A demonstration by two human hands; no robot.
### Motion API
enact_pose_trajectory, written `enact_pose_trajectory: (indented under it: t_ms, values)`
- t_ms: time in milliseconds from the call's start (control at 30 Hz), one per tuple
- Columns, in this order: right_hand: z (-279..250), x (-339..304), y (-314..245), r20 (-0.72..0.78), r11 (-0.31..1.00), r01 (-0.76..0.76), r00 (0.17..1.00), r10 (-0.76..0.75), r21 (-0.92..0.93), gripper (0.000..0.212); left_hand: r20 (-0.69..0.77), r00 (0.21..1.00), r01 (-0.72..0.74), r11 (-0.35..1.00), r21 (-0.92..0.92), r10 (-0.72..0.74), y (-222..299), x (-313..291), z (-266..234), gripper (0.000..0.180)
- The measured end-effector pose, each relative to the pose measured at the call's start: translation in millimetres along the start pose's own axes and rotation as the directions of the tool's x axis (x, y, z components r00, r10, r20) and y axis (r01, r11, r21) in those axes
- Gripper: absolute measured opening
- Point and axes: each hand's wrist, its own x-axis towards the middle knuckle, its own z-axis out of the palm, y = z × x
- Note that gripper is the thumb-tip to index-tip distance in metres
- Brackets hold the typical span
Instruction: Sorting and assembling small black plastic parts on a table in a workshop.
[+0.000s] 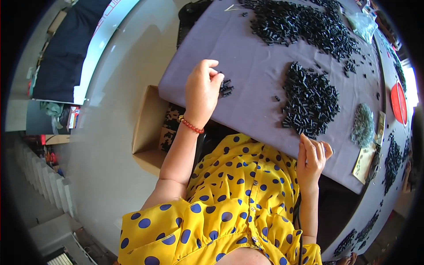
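Small black tube-shaped pieces lie in heaps on a purple-grey cloth-covered table [256, 119]. My left hand [201, 90], with a red bead bracelet [192, 125] at its wrist, hovers by a little cluster of black pieces [226, 88] near the table's left side. Its thumb and fingers are drawn together; whatever is between them is hidden. My right hand [312, 157] is at the table's front edge, its fingertips pinched against the near end of the middle heap of black pieces [311, 99]. What those fingertips grip is too small to tell.
A larger black heap [304, 22] spreads across the far side. To the right are a greenish bundle [363, 126], a yellowish card [364, 163], a red basket [398, 103] and a clear plastic bag [363, 25]. An open cardboard box [148, 132] stands below the table's left edge.
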Motion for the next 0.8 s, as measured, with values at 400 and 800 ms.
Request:
enact_pose_trajectory:
  t_ms: [400, 800]
  values:
    - [4.7, 1.4, -2.0, 0.001, 1.000, 0.019, 1.000, -0.019, -0.008, 0.023, 0.122, 0.981, 0.143, 0.987, 0.077, -0.151, -21.8, 6.5, -13.0, 0.027]
    - [3.9, 0.3, -0.2, -0.019, 1.000, 0.017, 1.000, -0.017, 0.001, 0.022, 0.056, 0.987, 0.146, 0.986, 0.075, -0.150, -26.2, 5.5, -10.8, 0.015]
